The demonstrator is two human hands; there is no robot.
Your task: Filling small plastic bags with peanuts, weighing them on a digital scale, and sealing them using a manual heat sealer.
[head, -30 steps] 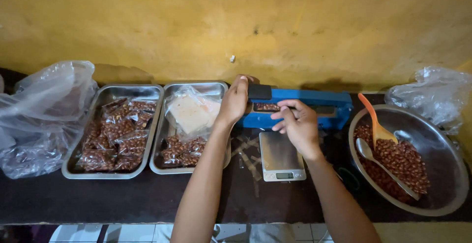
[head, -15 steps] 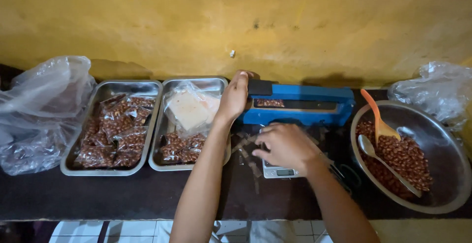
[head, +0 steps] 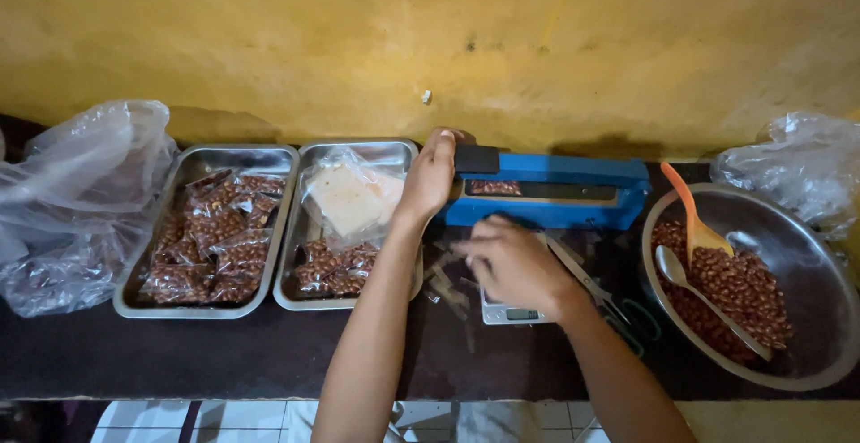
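Two trays (head: 287,228) left | left hand (head: 430,179) grip closed on sealer handle (head: 475,158) | right hand (head: 515,264) grip unclear over scale (head: 512,313)

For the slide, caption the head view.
Left hand presses blue heat sealer; right hand over scale.

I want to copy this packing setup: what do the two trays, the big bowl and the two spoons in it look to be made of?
The two trays and the big bowl look like stainless steel: silvery, dull-shiny, with reflections. One spoon also looks like polished metal. The orange spoon looks like plastic, judging by its uniform colour and soft sheen, though I can't be sure.
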